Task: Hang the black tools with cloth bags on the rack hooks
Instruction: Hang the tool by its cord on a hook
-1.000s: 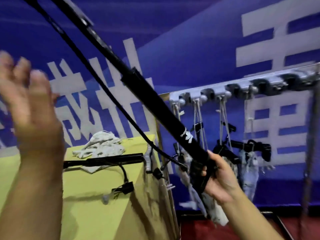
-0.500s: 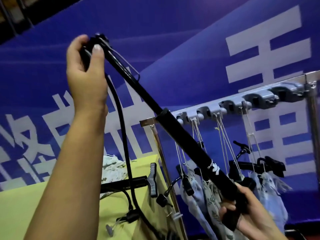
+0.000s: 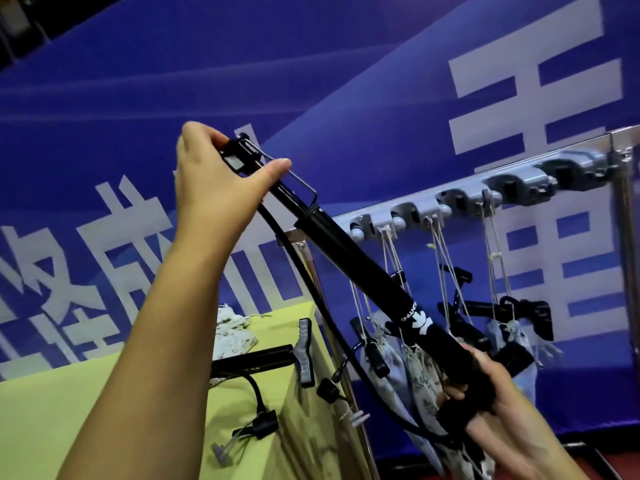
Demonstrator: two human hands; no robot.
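I hold a long black tool (image 3: 363, 271), a tube with a hose, slanted from upper left to lower right. My left hand (image 3: 214, 188) grips its upper end by the wire bracket. My right hand (image 3: 485, 382) grips the handle at its lower end. Behind it, the rack's grey hook rail (image 3: 485, 192) runs up to the right. Several black tools (image 3: 512, 313) and patterned cloth bags (image 3: 415, 368) hang from its hooks by strings. Another black tool (image 3: 263, 358) lies on the yellow-green table (image 3: 69, 410) with a cloth bag (image 3: 232, 334) behind it.
A blue banner with large white characters (image 3: 533, 81) fills the background. The rack's metal post (image 3: 627, 254) stands at the right edge. The table's corner lies just left of the rack's left post (image 3: 311, 271). Small black fittings and a clear piece (image 3: 249, 431) lie on the table.
My left hand rose from open in the air and took hold of the tool's upper end. The tool's telescoped upper part has shortened, and my view has shifted toward the rack.
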